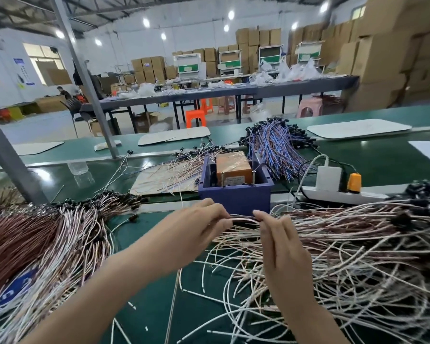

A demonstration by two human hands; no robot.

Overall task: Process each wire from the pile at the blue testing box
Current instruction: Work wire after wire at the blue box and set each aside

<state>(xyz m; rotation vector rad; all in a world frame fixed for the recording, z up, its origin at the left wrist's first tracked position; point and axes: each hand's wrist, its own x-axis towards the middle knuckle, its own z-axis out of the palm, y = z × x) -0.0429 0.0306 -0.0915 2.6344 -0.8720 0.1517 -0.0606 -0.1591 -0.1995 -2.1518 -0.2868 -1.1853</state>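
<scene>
While the green worktop [154, 294] is mostly buried in cable near its front edge, both hands are up over the middle of it with one wire [243, 220] strung between them. The left hand [196, 227] has its fingers curled in and pinches one end. The right hand [278, 242] nips the other end between thumb and forefinger, with the rest of its fingers fairly straight. That wire is thin and pale pinkish-white, and it's bowed into a shallow arch.

The pile [358, 244] sprawls over the front right of the worktop, a tangle of white and brownish strands with black ends out toward the right edge. A tidier brown and white bundle [47, 232] fans across the front left.

Just behind the hands sits the blue testing box [233, 194], open-topped, with an orange block [232, 167] inside. To its right is a white power strip [340, 194] with a white adapter [329, 178] and an orange plug [354, 182] in it. To its left, loose strands lie on a cardboard sheet [154, 182]. Further back, a blue-purple bunch [276, 145] lies toward the far edge.
</scene>
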